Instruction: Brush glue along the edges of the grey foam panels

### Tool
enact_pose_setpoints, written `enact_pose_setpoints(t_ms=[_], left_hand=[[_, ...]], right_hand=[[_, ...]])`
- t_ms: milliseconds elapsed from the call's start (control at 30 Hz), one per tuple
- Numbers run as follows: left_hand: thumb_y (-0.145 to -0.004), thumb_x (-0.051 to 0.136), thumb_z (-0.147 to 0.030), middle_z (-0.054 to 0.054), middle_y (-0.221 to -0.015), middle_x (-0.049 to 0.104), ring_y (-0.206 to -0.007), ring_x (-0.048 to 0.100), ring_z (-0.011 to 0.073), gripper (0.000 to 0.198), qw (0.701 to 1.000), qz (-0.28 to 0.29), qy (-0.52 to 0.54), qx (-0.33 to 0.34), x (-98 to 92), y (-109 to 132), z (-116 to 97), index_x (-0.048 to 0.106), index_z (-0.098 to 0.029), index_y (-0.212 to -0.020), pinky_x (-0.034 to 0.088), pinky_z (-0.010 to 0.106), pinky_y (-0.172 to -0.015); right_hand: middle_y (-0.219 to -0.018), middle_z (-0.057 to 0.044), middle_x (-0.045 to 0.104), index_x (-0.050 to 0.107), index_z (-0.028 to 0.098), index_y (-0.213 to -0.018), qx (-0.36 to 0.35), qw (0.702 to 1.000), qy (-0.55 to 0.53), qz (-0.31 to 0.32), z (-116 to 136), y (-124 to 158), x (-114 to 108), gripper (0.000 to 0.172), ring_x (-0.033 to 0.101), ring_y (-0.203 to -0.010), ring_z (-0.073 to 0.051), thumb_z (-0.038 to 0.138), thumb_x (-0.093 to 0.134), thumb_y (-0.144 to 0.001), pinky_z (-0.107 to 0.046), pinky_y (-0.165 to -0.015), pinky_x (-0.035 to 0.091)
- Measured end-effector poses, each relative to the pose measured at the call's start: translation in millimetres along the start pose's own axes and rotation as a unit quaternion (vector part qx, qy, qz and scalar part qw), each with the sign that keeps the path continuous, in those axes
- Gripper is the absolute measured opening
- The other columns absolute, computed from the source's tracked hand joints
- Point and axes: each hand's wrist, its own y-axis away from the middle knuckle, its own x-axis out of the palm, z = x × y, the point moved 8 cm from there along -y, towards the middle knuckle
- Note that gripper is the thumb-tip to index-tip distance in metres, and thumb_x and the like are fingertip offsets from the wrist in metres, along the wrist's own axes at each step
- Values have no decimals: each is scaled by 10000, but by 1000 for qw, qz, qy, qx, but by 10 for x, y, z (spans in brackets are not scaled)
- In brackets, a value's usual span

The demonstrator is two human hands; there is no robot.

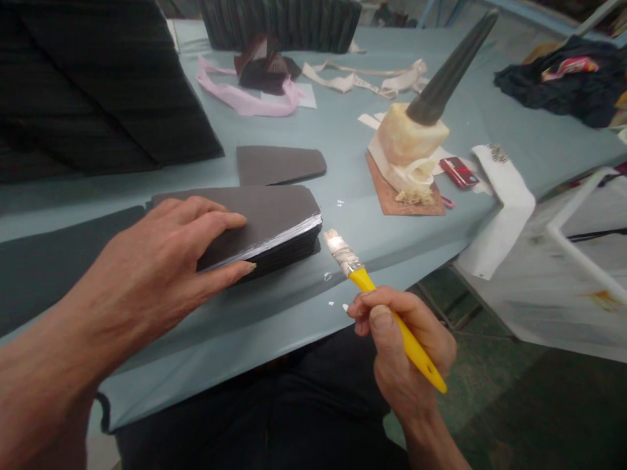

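Note:
My right hand (409, 339) is closed around the yellow handle of a paintbrush (362, 279), whose bristles carry white stuff and point up and left. The bristle tip is a little apart from a stack of dark grey sheets (274, 205). White coating covers the upper part of the stack's near edge; below it the edge is black. My left hand (171, 254) grips the stack, fingers on top and thumb along the near edge. Behind the stack lies a separate dark grey piece (281, 164). White specks dot the tabletop beside the brush.
Large black stacks (93, 85) stand at the left and a ribbed black one (281, 26) at the back. A dark cone (453, 72) rises from a cream block on a brown board (382, 196). Beside it are a red box (459, 172) and a bent white strip (507, 202).

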Motion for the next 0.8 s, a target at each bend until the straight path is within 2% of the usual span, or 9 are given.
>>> enact_pose_setpoints(t_ms=[367, 567, 800], left_hand=[[-1034, 395, -720, 107, -1232, 731, -1108, 701, 362, 651, 999, -34, 21, 35, 18, 39, 17, 670, -232, -1365, 543, 490, -901], [-1016, 426, -716, 108, -1208, 747, -1082, 696, 385, 647, 997, -62, 32, 19, 21, 52, -3, 689, -226, -1347, 513, 483, -858], [-1003, 486, -672, 46, -1121, 790, -959, 748, 316, 575, 991, -106, 75, -21, -74, 103, -4, 721, -252, -1317, 469, 381, -770]], right_hand=[[-855, 54, 802, 779, 273, -1029, 3, 1000, 4, -13, -28, -5, -31, 104, 698, -671, -90, 244, 679, -1030, -211, -703, 609], [-834, 62, 799, 778, 275, -1016, 5, 1000, 9, -23, -51, -21, -32, 93, 695, -650, -84, 260, 686, -1025, -201, -672, 598], [-841, 64, 801, 783, 273, -1001, 9, 999, 25, -32, -60, -19, -69, 101, 699, -668, -84, 293, 689, -1030, -211, -717, 604]])
